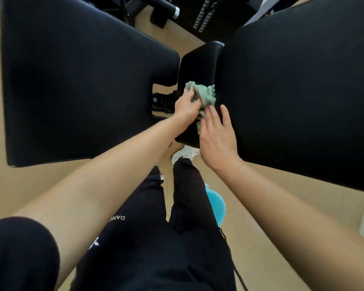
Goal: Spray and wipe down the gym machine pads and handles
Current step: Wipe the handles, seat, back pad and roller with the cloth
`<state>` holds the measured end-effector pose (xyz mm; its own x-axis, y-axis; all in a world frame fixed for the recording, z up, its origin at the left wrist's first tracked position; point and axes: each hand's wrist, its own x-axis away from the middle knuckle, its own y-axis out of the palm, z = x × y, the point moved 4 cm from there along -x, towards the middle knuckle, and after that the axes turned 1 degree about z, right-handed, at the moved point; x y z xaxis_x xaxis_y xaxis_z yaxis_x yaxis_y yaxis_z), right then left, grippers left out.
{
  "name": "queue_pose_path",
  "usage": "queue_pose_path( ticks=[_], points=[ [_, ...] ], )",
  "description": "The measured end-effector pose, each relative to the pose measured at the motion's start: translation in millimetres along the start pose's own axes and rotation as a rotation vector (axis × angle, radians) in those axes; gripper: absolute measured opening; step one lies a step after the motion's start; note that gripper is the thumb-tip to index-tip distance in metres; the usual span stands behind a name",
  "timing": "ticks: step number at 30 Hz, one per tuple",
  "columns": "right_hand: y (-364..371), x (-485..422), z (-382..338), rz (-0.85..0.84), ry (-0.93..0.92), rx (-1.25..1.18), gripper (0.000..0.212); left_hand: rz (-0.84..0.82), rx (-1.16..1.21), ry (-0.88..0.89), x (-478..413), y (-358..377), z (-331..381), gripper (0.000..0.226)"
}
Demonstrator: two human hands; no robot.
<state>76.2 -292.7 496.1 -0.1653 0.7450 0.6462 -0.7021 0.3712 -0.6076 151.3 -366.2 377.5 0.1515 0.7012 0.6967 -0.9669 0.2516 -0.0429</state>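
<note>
- Left hand [186, 108]: reaching forward between two big pads and gripping a crumpled green cloth [205, 95], with the fingers curling into its folds.
- Green cloth: bunching up on the small centre pad [198, 64], at the pad's near half. One thin tail is hanging down toward the person.
- Right hand [218, 139]: lying open with the fingers straight and slightly spread, and the fingertips reaching the cloth's hanging tail. I cannot tell whether the palm is touching the pad beneath it.
- Small centre pad: black and smooth, sitting low in the gap between the two larger pads.
- Large left pad [72, 80]: black and broad, filling the left of the view, well apart from both hands.
- Large right pad [303, 101]: black with a fine ribbed texture, its edge running just beside the right hand.
- Black adjustment bracket [163, 100]: showing in the notch of the left pad, just beside the left hand.
- Black bar with a chrome end cap [168, 7]: lying at the top, far from the hands.
- Person: standing in black trousers [156, 248], with one white shoe [185, 154] showing under the centre pad on the tan floor [51, 185].
- Turquoise object [218, 203]: showing beside the right leg, too hidden to identify.
</note>
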Motion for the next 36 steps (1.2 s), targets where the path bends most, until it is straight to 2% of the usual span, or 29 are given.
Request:
queue_pose_path(
  ticks=[5,10,12,14,16,18,20,23,25,28,32,36],
  points=[
    [-10,-26,14,0.074,0.048,-0.04,0.07,-0.046,-0.09,0.225,-37,-4,57,0.073],
    [9,12,-30,0.002,0.035,-0.142,0.073,-0.058,-0.334,0.408,-7,-12,31,0.073],
    [17,26,-44,0.019,0.043,-0.256,0.072,-0.084,-0.319,0.405,17,-13,15,0.073],
    [21,38,-56,0.081,0.063,-0.424,0.067,-0.097,-0.271,0.327,35,-14,-1,0.071],
    [21,49,-66,0.173,0.117,-0.674,0.055,-0.063,-0.273,0.267,45,-17,-10,0.06],
    [27,56,-73,0.2,0.248,-1.064,0.045,-0.06,-0.264,0.232,51,-18,-12,0.042],
    [36,58,-79,0.027,0.445,-1.581,0.042,-0.088,-0.261,0.197,53,-19,-8,0.029],
    [36,47,-84,-0.28,0.808,-2.511,0.035,-0.103,-0.342,0.162,53,-18,3,0.023],
    [33,35,-80,-0.317,1.004,-2.942,0.034,-0.1,-0.429,0.175,55,-19,10,0.025],
    [31,17,-79,-0.248,1.2,-3.193,0.044,-0.075,-0.386,0.172,61,-21,11,0.033],
    [37,3,-96,-0.255,1.415,-3.263,0.05,0.159,-0.255,0.072,71,-22,2,0.054],
    [42,-3,-105,-0.214,1.538,-3.356,0.057,0.036,-0.168,-0.014,77,-4,-8,0.039]
  ],
)
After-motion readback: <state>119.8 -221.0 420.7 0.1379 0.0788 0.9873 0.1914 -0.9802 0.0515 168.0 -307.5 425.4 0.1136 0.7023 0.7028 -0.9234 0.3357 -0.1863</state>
